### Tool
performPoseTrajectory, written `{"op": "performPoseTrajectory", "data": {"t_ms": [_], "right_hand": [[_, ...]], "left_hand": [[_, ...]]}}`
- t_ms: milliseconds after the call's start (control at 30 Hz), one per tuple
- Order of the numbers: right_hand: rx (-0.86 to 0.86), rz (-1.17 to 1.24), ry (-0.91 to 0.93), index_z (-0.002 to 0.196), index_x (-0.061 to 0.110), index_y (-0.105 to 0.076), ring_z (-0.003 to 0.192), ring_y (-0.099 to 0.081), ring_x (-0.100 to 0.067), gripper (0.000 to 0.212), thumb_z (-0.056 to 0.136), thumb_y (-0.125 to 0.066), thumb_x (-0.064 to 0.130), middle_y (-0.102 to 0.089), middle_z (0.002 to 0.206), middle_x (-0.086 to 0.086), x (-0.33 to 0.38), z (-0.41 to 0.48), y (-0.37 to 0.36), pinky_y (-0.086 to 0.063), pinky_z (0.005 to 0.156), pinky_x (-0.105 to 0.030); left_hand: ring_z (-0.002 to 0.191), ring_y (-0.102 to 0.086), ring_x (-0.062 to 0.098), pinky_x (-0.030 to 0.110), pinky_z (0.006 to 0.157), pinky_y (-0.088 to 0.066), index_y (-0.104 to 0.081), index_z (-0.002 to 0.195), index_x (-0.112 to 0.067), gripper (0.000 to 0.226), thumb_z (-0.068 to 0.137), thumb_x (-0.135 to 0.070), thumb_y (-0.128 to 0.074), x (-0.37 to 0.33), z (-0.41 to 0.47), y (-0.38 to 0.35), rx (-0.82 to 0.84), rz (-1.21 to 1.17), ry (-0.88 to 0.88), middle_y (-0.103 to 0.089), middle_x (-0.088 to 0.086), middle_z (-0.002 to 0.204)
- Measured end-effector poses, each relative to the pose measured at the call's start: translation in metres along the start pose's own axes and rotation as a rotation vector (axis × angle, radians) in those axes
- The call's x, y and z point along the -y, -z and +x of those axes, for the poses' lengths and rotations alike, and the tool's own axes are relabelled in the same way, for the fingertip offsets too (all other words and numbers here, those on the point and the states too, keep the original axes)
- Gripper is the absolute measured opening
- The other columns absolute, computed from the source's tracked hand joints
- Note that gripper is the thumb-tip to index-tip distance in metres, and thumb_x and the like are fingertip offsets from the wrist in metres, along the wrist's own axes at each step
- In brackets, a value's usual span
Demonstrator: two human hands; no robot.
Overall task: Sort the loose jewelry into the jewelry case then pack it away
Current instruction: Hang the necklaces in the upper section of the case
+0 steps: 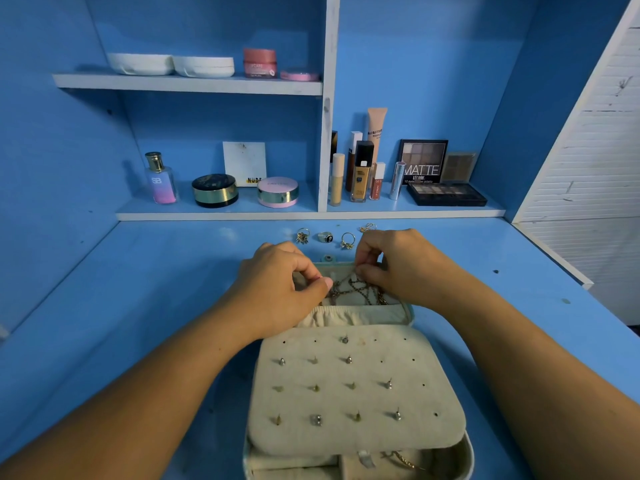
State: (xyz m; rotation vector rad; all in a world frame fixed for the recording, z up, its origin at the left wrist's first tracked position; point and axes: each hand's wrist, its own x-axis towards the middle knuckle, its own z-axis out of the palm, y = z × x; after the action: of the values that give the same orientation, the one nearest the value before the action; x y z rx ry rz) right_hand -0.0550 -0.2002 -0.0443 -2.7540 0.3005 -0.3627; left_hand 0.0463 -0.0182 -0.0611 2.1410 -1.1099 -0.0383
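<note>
Fingers [323, 284] of my left hand [284, 275] and right hand [394, 261] pinch tangled chains [360, 291] in the case [408, 315] lid; uneven tugs may knot them.

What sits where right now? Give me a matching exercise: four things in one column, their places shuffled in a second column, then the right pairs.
Things
1. rings
2. chain necklaces
3. stud earrings
4. perfume bottle

Places
A. pinned in the cream panel
B. far section of the jewelry case, pinched by the left hand and right hand
C. lower shelf, left compartment
D. loose on the desk beyond the case

Pairs: 1-D, 2-B, 3-A, 4-C
</note>
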Motion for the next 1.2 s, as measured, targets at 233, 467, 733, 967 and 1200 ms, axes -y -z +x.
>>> {"op": "performPoseTrajectory", "data": {"t_ms": [233,467,733,967,1200], "right_hand": [[-0.046,0.019,-0.006,0.079,0.023,-0.062,0.059,-0.049,0.004,0.010,0.082,-0.071,0.022,-0.062,0.080,0.009,-0.003,0.003,-0.005,-0.035,0.053,-0.008],[0.031,0.027,0.060,0.085,0.027,-0.069,0.067,-0.052,0.007,0.008,0.083,-0.066,0.020,-0.059,0.082,0.012,-0.002,-0.002,0.002,-0.038,0.058,-0.007],[0.114,0.073,0.027,0.092,0.029,-0.070,0.072,-0.055,-0.001,0.021,0.084,-0.060,0.013,-0.062,0.087,0.012,0.001,-0.005,0.009,-0.042,0.062,-0.007],[0.341,0.210,0.118,0.100,0.045,-0.065,0.092,-0.053,-0.004,0.028,0.082,-0.069,0.024,-0.055,0.100,0.011,0.014,-0.011,0.017,-0.044,0.080,-0.021],[0.345,0.286,0.128,0.086,0.037,-0.071,0.089,-0.056,-0.011,0.006,0.080,-0.072,0.038,-0.057,0.095,0.010,0.013,-0.012,0.022,-0.048,0.083,-0.033]], "left_hand": [[0.094,-0.048,0.011,0.046,0.088,-0.044,-0.069,0.070,-0.029,0.021,0.083,-0.045,-0.067,0.001,0.000,-0.001,-0.024,0.029,0.019,-0.055,-0.015,0.085],[0.094,-0.048,0.011,0.047,0.088,-0.045,-0.069,0.069,-0.029,0.022,0.083,-0.046,-0.067,0.002,0.000,-0.001,-0.019,0.011,0.011,-0.055,-0.016,0.083],[0.084,-0.054,0.006,0.035,0.078,-0.044,-0.068,0.063,-0.026,0.021,0.080,-0.039,-0.073,0.000,-0.001,0.003,0.065,-0.100,-0.008,-0.058,-0.016,0.084],[0.089,-0.059,0.008,0.032,0.087,-0.046,-0.068,0.065,-0.028,0.015,0.073,-0.041,-0.067,-0.009,-0.002,0.012,0.134,-0.260,-0.115,-0.060,-0.016,0.086],[0.086,-0.060,0.009,0.025,0.086,-0.046,-0.072,0.069,-0.025,0.014,0.075,-0.036,-0.069,-0.012,-0.003,0.014,0.088,-0.330,-0.184,-0.060,-0.012,0.083]]}}
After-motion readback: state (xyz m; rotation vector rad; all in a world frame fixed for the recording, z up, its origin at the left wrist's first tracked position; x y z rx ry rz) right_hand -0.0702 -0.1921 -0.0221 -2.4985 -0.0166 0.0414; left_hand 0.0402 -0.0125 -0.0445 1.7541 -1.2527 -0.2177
